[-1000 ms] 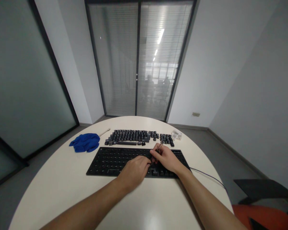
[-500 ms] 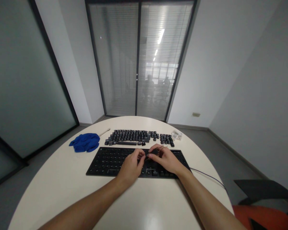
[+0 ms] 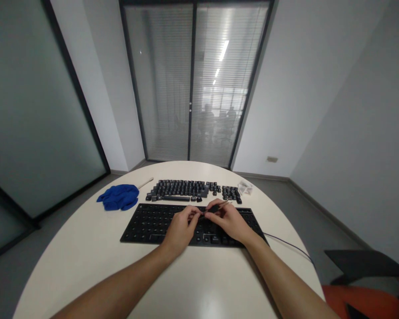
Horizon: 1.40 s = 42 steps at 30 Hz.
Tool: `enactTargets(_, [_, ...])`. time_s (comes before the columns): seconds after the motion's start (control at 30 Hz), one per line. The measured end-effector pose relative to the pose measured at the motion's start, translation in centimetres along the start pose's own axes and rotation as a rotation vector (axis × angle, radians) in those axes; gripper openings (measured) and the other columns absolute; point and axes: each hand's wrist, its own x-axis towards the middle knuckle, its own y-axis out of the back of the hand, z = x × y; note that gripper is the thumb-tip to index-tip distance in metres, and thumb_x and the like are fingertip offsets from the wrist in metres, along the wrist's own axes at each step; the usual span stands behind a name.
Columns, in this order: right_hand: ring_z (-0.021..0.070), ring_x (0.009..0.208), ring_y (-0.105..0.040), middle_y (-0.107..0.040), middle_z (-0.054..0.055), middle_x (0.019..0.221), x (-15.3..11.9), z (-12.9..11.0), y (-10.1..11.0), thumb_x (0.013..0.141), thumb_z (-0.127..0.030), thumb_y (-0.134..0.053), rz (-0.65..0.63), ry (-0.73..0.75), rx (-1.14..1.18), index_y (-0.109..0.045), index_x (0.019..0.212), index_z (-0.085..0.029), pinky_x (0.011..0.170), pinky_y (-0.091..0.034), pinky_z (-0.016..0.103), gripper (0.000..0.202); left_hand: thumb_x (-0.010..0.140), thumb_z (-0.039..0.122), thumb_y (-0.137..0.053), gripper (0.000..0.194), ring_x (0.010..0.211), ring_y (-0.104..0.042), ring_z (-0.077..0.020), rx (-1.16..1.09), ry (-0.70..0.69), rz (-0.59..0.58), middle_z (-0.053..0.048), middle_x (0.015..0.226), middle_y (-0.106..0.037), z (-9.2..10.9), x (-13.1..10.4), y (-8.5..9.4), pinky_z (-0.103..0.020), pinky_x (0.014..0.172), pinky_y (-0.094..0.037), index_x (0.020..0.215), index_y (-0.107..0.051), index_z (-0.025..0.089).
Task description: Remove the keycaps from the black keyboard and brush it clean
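Note:
Stripped of most of its keycaps, a black keyboard (image 3: 142,223) lies across the table before me. My left hand (image 3: 181,227) is above its middle, thumb and forefinger pinched on a tiny dark piece that looks like a keycap (image 3: 202,214). Facing it, my right hand (image 3: 231,221) is closed around what looks like a keycap puller, with a black body (image 3: 214,208) and thin wire ends poking up past the fingers. The fingertips of both hands meet at the small piece. Behind the keyboard, the removed keycaps (image 3: 181,188) sit in rows, with a long spacebar in front.
A crumpled blue cloth (image 3: 119,197) lies at the left, beside a thin light-handled stick (image 3: 146,182). Some clear plastic pieces (image 3: 245,188) sit right of the keycaps. A cable (image 3: 289,243) runs off the round table (image 3: 199,279) at the right, near a chair (image 3: 365,266).
The fingertips of my left hand have drawn closer to my right fingertips, and the right hand has tilted slightly. The keyboard and loose keycaps look the same.

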Motion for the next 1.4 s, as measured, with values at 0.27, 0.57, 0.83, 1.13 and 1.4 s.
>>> enactTargets(0.27, [0.0139, 0.063, -0.051, -0.058, -0.001, 0.075, -0.07, -0.15, -0.1, 0.086, -0.042, -0.065, -0.026, -0.01, -0.021, -0.062, 0.101, -0.021, 0.056, -0.038, 0.025, 0.026, 0.093, 0.027, -0.05, 0.015, 0.082, -0.067, -0.0188, -0.067, 0.021, -0.003, -0.006, 0.089, -0.07, -0.16, 0.07, 0.03, -0.028, 0.076, -0.049, 0.094, -0.062, 0.017])
enactTargets(0.57, [0.0159, 0.067, -0.054, -0.063, 0.002, 0.081, -0.15, -0.16, -0.12, 0.088, -0.044, -0.063, -0.034, -0.008, -0.015, -0.065, 0.106, -0.021, 0.06, -0.041, 0.027, 0.029, 0.094, 0.028, -0.05, 0.015, 0.076, -0.063, -0.0164, -0.067, 0.018, -0.002, -0.003, 0.082, -0.066, -0.02, 0.1, 0.02, -0.026, 0.071, -0.047, 0.093, -0.06, 0.018])
enactTargets(0.83, [0.0193, 0.078, -0.059, -0.066, 0.004, 0.087, -0.11, -0.41, -0.19, 0.087, -0.042, -0.063, 0.001, 0.007, -0.01, -0.065, 0.104, -0.022, 0.068, -0.046, 0.03, 0.027, 0.092, 0.024, -0.051, 0.012, 0.088, -0.059, -0.0174, -0.067, -0.054, 0.066, -0.005, 0.094, -0.06, -0.29, 0.06, 0.03, -0.025, 0.071, -0.05, 0.09, -0.062, 0.018])
enactTargets(1.13, [0.0216, 0.089, -0.061, -0.067, 0.006, 0.096, -0.14, -0.47, -0.25, 0.088, -0.039, -0.062, 0.062, 0.035, -0.058, -0.064, 0.103, -0.021, 0.075, -0.048, 0.032, 0.023, 0.091, 0.022, -0.054, 0.011, 0.085, -0.06, -0.0156, -0.086, -0.023, 0.043, -0.005, 0.097, -0.06, -0.47, 0.02, -0.14, -0.024, 0.07, -0.051, 0.097, -0.062, 0.018])
enactTargets(1.4, [0.023, 0.096, -0.062, -0.068, 0.005, 0.098, -0.24, -0.4, -0.05, 0.09, -0.04, -0.061, 0.037, 0.054, -0.038, -0.064, 0.102, -0.022, 0.083, -0.049, 0.035, 0.022, 0.09, 0.021, -0.054, 0.018, 0.093, -0.06, -0.0183, -0.057, -0.075, -0.016, -0.006, 0.102, -0.062, 0.35, 0.07, 0.43, -0.026, 0.073, -0.052, 0.101, -0.068, 0.021])
